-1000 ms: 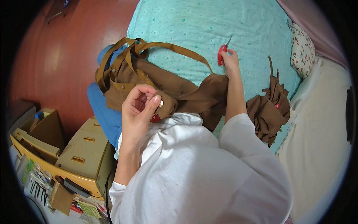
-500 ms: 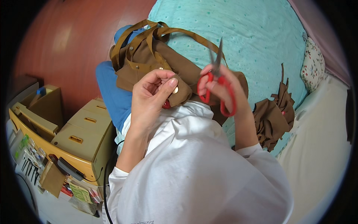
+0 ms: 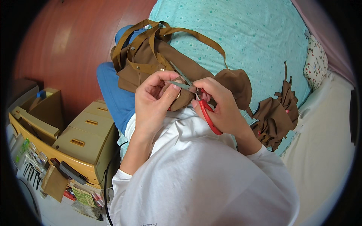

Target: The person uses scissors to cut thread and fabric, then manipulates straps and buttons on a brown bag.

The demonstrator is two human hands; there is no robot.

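Note:
Brown fabric [image 3: 183,101] is pinched between the thumb and fingers of my left hand [image 3: 152,96], with a pale round snap [image 3: 178,95] showing beside the thumb. My right hand [image 3: 220,103] grips red-handled scissors [image 3: 208,116]. Their blades are spread apart and point left, one lying close to my left thumb and fingertips, around the edge of the fabric. Across my lap lies the brown cloth bag [image 3: 173,52] this fabric seems to belong to, with long tan straps [image 3: 196,33] and metal snaps.
A mint-green patterned bedspread [image 3: 256,41] spreads ahead and to the right, with crumpled brown cloth scraps [image 3: 275,118] on it. At far right sits a floral pillow [image 3: 316,62]. Beige storage boxes [image 3: 85,130] stand at left, near small packets and a dark cable [image 3: 107,188].
My right hand has brought the scissors from upright at the right over to the fabric at my left fingertips. The blades now point left and are wider apart. My left hand stays nearly in place.

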